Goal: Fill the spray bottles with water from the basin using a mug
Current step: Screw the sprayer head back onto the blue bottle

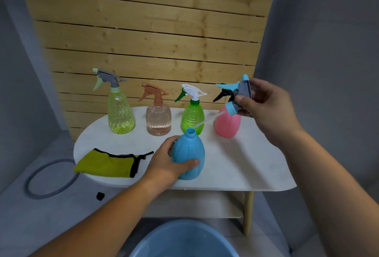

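Wooden slats [143, 31] back the scene. In front of them stands the pale oval counter [235, 164] that carries all the bottles. A blue basin [184, 240] sits low at the near edge, below the counter and right in front of the person. That is probably so a scoop of water has little way to travel. No mug is in view.

A grey ring [49, 196] lies on the floor to the left. A yellow-green cloth [106, 164] rests on the counter's left end, likely kept there for spills.

Four spray bottles stand in a row at the back with their heads on: yellow-green [121, 117], clear peach [158, 119], green [192, 118] and pink [226, 126]. They look parked clear of the working spot.

The blue bottle [189, 154] stands upright near the front edge with its neck open. The left grip [166, 164] is wrapped round its body, thumb across the front, apparently to steady it for filling.

The right grip [266, 109] pinches the blue-and-grey spray head [242, 90] between fingers and thumb, held up in front of the pink bottle. Its thin dip tube [207, 120] slants down towards the open neck without touching it. The head is held aloft, I judge, because it needs setting aside before any pouring starts.

A small black object [100, 196] lies on the floor; I cannot tell what it is.
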A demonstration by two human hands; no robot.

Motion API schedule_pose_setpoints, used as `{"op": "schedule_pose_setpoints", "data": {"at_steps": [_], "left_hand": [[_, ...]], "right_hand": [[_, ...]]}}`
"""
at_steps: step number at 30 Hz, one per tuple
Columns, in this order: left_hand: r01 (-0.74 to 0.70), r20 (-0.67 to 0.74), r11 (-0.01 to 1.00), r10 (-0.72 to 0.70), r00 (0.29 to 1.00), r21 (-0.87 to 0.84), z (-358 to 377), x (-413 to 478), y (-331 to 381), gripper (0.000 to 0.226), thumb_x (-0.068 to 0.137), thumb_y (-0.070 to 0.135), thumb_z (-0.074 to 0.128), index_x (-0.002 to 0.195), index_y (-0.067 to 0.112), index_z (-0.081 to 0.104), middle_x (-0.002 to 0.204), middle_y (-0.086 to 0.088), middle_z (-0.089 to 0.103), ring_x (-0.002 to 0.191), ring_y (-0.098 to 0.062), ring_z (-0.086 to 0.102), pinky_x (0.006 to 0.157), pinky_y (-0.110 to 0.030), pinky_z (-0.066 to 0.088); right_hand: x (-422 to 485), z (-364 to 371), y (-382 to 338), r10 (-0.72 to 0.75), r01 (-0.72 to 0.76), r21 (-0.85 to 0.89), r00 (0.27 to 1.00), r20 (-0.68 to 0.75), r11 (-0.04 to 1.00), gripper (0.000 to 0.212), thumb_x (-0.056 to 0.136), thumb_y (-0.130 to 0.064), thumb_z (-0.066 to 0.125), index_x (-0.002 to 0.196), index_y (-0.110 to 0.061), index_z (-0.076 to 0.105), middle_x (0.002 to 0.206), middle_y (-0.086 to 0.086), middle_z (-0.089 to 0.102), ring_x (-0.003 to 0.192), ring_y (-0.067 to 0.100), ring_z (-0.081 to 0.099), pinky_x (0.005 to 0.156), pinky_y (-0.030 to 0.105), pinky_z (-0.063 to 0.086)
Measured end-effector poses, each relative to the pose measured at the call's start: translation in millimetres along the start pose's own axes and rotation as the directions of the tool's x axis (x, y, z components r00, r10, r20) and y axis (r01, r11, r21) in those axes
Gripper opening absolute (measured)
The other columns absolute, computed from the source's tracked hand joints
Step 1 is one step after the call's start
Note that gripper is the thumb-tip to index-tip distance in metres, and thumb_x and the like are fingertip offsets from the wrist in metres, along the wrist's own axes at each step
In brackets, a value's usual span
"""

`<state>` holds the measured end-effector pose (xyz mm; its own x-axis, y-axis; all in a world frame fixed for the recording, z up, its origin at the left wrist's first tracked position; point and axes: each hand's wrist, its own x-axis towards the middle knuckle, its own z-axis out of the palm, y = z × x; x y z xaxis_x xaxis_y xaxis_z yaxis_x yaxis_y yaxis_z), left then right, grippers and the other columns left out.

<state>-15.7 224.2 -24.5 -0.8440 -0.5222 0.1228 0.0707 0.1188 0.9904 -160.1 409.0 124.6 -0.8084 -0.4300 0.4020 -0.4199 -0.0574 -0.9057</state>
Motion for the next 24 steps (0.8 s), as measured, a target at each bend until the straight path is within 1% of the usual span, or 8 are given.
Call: {"op": "schedule_pose_setpoints", "data": {"at_steps": [5, 7, 9, 11, 15, 20, 22, 24], "left_hand": [[0.016, 0.009, 1.0, -0.016, 1.0, 0.003, -2, 3, -4, 0.064, 0.066, 0.017, 0.097, 0.113, 0.04, 0.061, 0.101, 0.022, 0.071, 0.09, 0.011, 0.066, 0.066, -0.01, 0.053], [0.013, 0.019, 1.0, -0.013, 1.0, 0.007, -2, 3, -5, 0.063, 0.067, 0.018, 0.096, 0.113, 0.041, 0.06, 0.098, 0.03, 0.069, 0.09, 0.013, 0.065, 0.065, -0.009, 0.053], [0.014, 0.021, 1.0, -0.015, 1.0, 0.013, -2, 3, -4, 0.063, 0.067, 0.019, 0.096, 0.113, 0.042, 0.06, 0.098, 0.033, 0.068, 0.09, 0.013, 0.065, 0.064, -0.009, 0.052], [0.019, 0.013, 1.0, -0.019, 1.0, 0.014, -2, 3, -4, 0.063, 0.067, 0.02, 0.097, 0.113, 0.043, 0.06, 0.099, 0.031, 0.069, 0.091, 0.012, 0.065, 0.065, -0.009, 0.053], [0.009, 0.007, 0.999, -0.009, 1.0, 0.032, -1, 2, -3, 0.063, 0.067, 0.019, 0.097, 0.113, 0.042, 0.061, 0.099, 0.031, 0.069, 0.09, 0.013, 0.065, 0.065, -0.009, 0.052], [0.013, -0.004, 1.0, -0.012, 1.0, 0.028, 0, 1, -3, 0.061, 0.068, 0.014, 0.095, 0.114, 0.036, 0.062, 0.105, 0.017, 0.07, 0.088, 0.013, 0.066, 0.064, -0.008, 0.052], [0.01, -0.002, 1.0, -0.01, 1.0, 0.025, 0, 1, -3, 0.061, 0.068, 0.012, 0.095, 0.113, 0.036, 0.061, 0.107, 0.015, 0.069, 0.087, 0.013, 0.065, 0.063, -0.008, 0.051], [0.007, 0.002, 1.0, -0.007, 1.0, 0.017, 1, 2, -3, 0.062, 0.068, 0.012, 0.094, 0.113, 0.037, 0.061, 0.109, 0.013, 0.069, 0.087, 0.013, 0.065, 0.063, -0.009, 0.052]], "right_hand": [[0, -1, -9, -0.027, 0.027, -0.029, 1.0, 0.013, 0.999, 0.054, 0.088, -0.004, 0.072, 0.138, -0.013, 0.056, 0.108, 0.002, 0.073, 0.093, 0.018, 0.074, 0.075, 0.029, 0.061], [1, -4, -14, -0.036, 0.035, -0.009, 0.999, -0.006, 0.999, 0.051, 0.088, -0.003, 0.071, 0.137, -0.013, 0.058, 0.105, 0.002, 0.074, 0.092, 0.019, 0.075, 0.074, 0.03, 0.061], [2, -7, -19, -0.033, 0.033, 0.003, 0.999, -0.015, 0.999, 0.05, 0.088, -0.004, 0.071, 0.136, -0.013, 0.058, 0.104, 0.002, 0.074, 0.091, 0.019, 0.075, 0.073, 0.031, 0.062], [1, -6, -22, -0.034, 0.034, -0.006, 0.999, 0.005, 0.999, 0.051, 0.088, -0.003, 0.071, 0.136, -0.013, 0.058, 0.107, 0.005, 0.073, 0.092, 0.021, 0.075, 0.074, 0.032, 0.062], [-2, -2, -20, -0.036, 0.036, -0.002, 0.999, 0.037, 0.999, 0.052, 0.088, 0.0, 0.07, 0.137, -0.011, 0.057, 0.107, 0.005, 0.073, 0.093, 0.02, 0.074, 0.074, 0.029, 0.061], [0, -7, -24, -0.046, 0.047, -0.012, 0.998, 0.032, 0.999, 0.046, 0.087, 0.0, 0.071, 0.129, -0.017, 0.062, 0.1, 0.001, 0.075, 0.089, 0.019, 0.075, 0.071, 0.028, 0.061], [-1, -4, -22, -0.057, 0.059, -0.036, 0.997, 0.046, 0.998, 0.049, 0.087, 0.0, 0.072, 0.131, -0.018, 0.061, 0.104, 0.005, 0.074, 0.09, 0.019, 0.075, 0.073, 0.029, 0.062], [-2, 5, -18, -0.067, 0.072, -0.08, 0.996, 0.065, 0.994, 0.053, 0.085, -0.001, 0.073, 0.133, -0.019, 0.059, 0.107, 0.007, 0.073, 0.094, 0.019, 0.074, 0.078, 0.034, 0.062]]}}
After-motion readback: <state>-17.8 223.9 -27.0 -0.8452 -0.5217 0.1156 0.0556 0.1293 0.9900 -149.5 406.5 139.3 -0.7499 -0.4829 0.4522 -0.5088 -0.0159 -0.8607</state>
